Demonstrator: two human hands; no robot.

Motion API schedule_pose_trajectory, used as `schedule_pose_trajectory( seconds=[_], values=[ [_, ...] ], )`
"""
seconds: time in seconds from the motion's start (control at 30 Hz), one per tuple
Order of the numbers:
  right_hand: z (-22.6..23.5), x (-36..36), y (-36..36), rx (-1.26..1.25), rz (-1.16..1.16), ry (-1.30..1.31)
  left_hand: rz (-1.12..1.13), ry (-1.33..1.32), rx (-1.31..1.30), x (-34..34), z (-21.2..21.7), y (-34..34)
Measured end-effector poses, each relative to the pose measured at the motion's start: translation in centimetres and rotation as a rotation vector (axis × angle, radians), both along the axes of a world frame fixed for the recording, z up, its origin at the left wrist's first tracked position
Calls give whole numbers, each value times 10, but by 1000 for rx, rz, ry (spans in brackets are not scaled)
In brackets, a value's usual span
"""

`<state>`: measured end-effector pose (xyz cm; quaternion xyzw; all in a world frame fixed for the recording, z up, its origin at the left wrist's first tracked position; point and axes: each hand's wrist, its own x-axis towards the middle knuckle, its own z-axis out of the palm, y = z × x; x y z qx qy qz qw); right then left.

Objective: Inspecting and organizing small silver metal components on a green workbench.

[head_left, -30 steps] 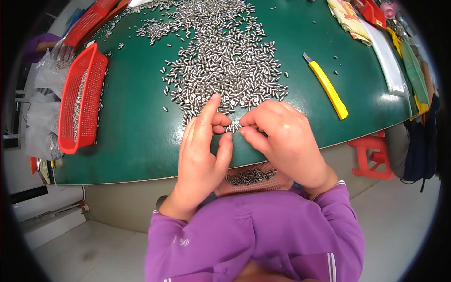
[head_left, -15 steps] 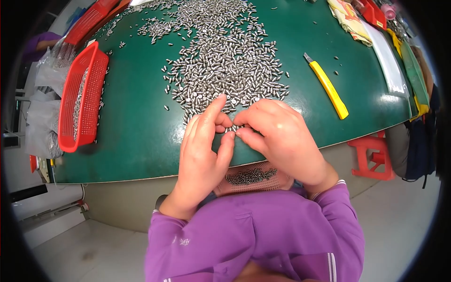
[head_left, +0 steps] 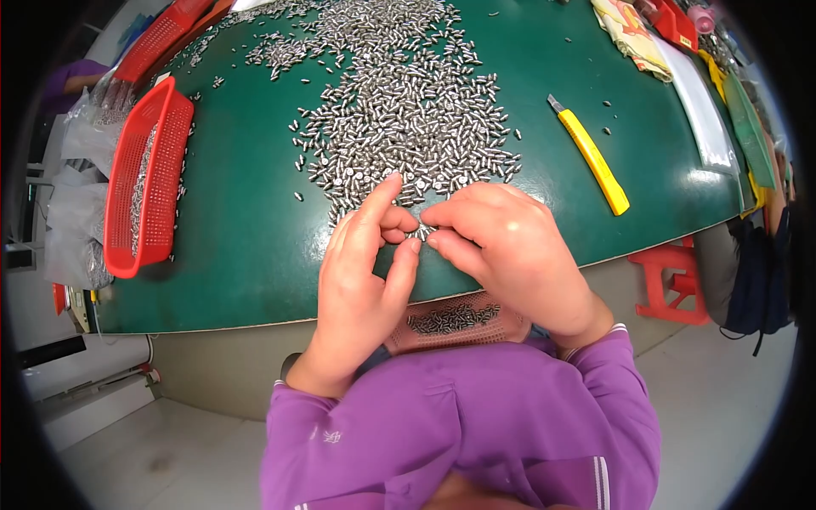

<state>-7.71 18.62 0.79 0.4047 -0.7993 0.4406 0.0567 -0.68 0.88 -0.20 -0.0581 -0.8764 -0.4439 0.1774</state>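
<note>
Small pointed metal pins (head_left: 422,230) are gathered between the fingertips of my two hands, just above the near edge of the green table. My left hand (head_left: 357,268) has its index finger stretched toward the pile, while its thumb and curled fingers close around the pins. From the right, the thumb and index finger of my right hand (head_left: 518,246) pinch at the same pins; the fingertips partly hide them. Beyond my hands spreads a large pile of similar pins (head_left: 416,119), a few standing on end along its near side.
A yellow utility knife (head_left: 593,159) lies to the right. At left stands a red perforated basket (head_left: 174,157) with pins inside. Below the table edge, a pink basket (head_left: 510,330) holds darker pins. A red stool (head_left: 676,280) stands at right; bags and cloth line the far right.
My left hand has shifted slightly left, and its thumb sits a little farther from my right fingertips. My right hand stays almost in place.
</note>
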Motion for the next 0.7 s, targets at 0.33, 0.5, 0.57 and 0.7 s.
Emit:
schedule_pose_trajectory(
  seconds=[0.33,0.5,0.57,0.7],
  values=[
    [1,3,-4,-10,-29,7,-23,-32,24,1,-1,-2],
    [-4,3,-2,-25,2,3,-48,-41,22,2,-3,-5],
    [-4,3,-2,-24,25,9,-56,-57,23,3,-2,-6],
    [-5,3,-2,-26,11,-7,-58,-63,35,2,-1,-5]
  ],
)
